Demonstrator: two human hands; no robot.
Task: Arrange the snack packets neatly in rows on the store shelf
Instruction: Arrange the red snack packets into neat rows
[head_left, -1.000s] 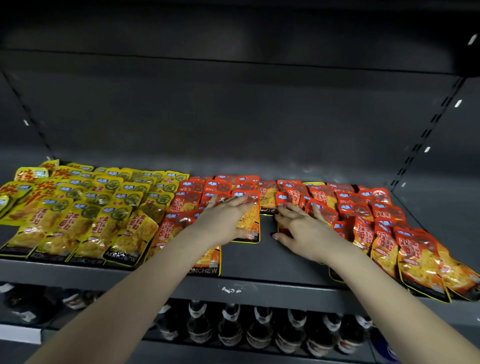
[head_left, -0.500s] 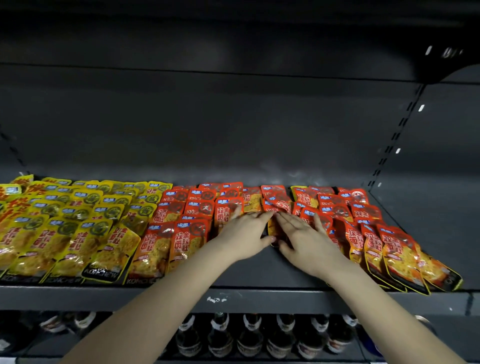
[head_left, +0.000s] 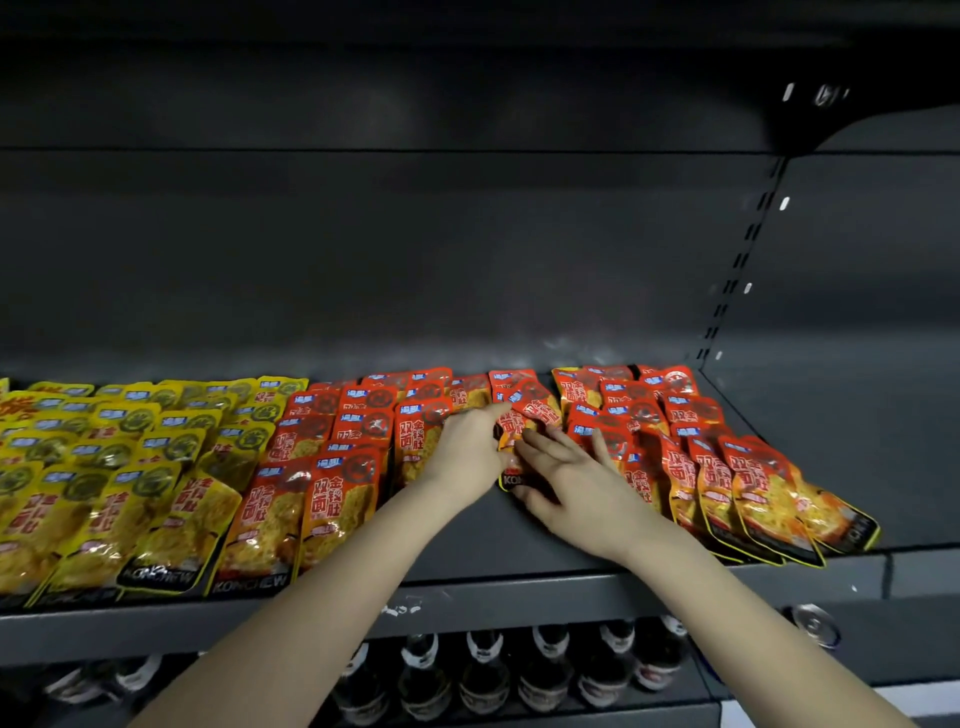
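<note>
Change: A second earlier the hands had lain apart, one on each side of a bare gap in the red rows. They had since closed in on one red packet (head_left: 529, 411) in the middle column (half a second earlier they were already almost touching).
Left hand: The left hand (head_left: 470, 452) reached in from the left with its fingers held close together, their tips on the packet's left edge and the thumb lower down. Whether it pinched the packet could not be told.
Right hand: The right hand (head_left: 576, 480) lay flat with its fingers (head_left: 540, 444) spread over the lower part of the same column, just beside the left hand.
Shelf: The dark grey metal shelf (head_left: 519, 597) showed a bare strip in front of the hands, with scuffs on its front lip.
Room: A plain dark back panel (head_left: 415, 260) rose behind it, with a slotted upright (head_left: 737, 270) at the right. Bottles (head_left: 483, 670) and a can top (head_left: 813, 623) stood on the level below.
Red packets: The red packets (head_left: 332, 493) lay flat and overlapping in columns from back to front. Those to the right of the hands (head_left: 753, 483) fanned out askew, and the handled one sat tilted.
Yellow packets: The yellow packets (head_left: 130, 467) filled the left part of the shelf in overlapping rows, touching the red ones.
</note>
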